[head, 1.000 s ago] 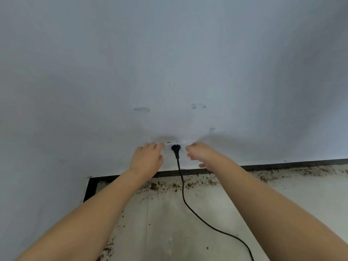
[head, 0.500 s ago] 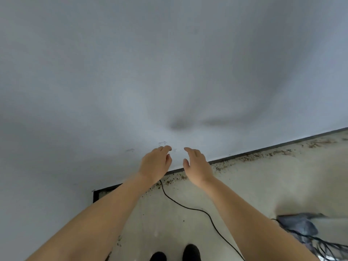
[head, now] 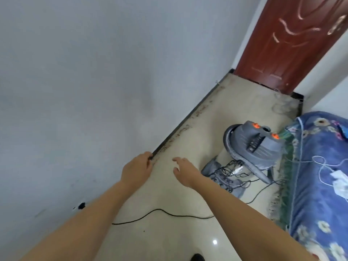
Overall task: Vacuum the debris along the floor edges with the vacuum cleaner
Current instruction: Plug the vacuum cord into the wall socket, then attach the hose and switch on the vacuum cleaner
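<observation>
Both hands, left hand and right hand, have been withdrawn from the plug, fingers loosely spread, nothing held. Power seems connected, so the vacuum cleaner can be fetched; debris remains.

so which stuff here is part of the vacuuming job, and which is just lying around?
Job:
vacuum cleaner
hose
power cord, plug at the wall
debris along the baseboard

Lying about:
blue floral bedding
red door
</observation>
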A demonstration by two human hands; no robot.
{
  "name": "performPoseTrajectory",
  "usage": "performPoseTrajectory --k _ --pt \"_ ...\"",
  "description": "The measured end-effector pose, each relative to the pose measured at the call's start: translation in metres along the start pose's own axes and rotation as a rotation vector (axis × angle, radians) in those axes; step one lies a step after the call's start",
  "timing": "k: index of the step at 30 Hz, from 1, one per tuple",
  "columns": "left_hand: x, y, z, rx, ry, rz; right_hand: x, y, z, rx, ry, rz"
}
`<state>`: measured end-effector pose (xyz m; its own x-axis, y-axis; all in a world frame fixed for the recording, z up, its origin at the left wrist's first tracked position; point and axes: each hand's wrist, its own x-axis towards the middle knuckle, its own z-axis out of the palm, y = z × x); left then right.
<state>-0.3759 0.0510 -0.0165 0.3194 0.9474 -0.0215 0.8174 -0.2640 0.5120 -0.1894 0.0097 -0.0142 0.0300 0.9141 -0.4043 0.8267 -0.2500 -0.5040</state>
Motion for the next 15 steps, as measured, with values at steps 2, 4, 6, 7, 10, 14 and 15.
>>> performPoseTrajectory --k 2,4,6,7,10,14,15 --pt "0.012 0.051 0.018 -0.013 -0.051 0.116 -0.021 0.043 -0.026 0.044 0.047 0.079" --pt "0.020 0.105 0.041 0.006 -0.094 0.223 -0.043 0.089 -0.048 0.080 0.090 0.154" --pt "0.024 0.157 0.070 0.029 -0.141 0.309 -0.068 0.136 -0.066 0.091 0.133 0.219" --pt "0.025 0.182 0.086 0.036 -0.167 0.335 -0.082 0.161 -0.073 0.105 0.154 0.247" --pt "0.021 0.256 0.139 0.030 -0.259 0.360 -0.123 0.235 -0.094 0.159 0.172 0.318" --pt "0.009 0.344 0.203 0.035 -0.341 0.388 -0.171 0.327 -0.129 0.171 0.178 0.379" --pt "0.007 0.363 0.215 0.035 -0.357 0.400 -0.180 0.348 -0.138 0.166 0.189 0.395"
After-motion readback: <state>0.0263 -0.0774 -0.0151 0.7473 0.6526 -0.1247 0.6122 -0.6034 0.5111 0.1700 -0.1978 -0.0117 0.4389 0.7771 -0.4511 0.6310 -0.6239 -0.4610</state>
